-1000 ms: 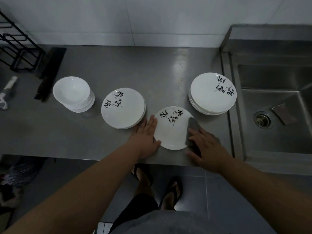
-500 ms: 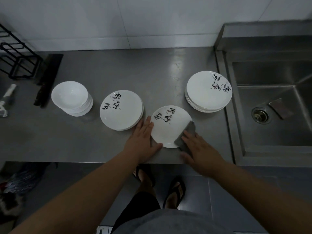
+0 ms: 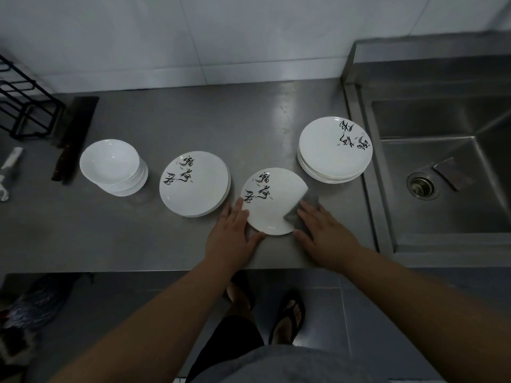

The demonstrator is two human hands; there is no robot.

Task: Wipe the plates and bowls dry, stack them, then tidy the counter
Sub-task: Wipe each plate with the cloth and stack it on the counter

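- The single plate (image 3: 272,201) lies flat on the counter (image 3: 249,128) near its front edge, between the left stack (image 3: 195,183) and the right stack (image 3: 334,149).
- The right hand (image 3: 323,233), fingers flat, presses a grey cloth (image 3: 301,208) onto the plate's right side. The left hand (image 3: 232,233), fingers straight, braces its left rim. Neither hand is clenched.
- Risk: a hard wiping stroke could slide the plate on the smooth steel. If the bracing slips, it could go off the front edge or knock the left stack.
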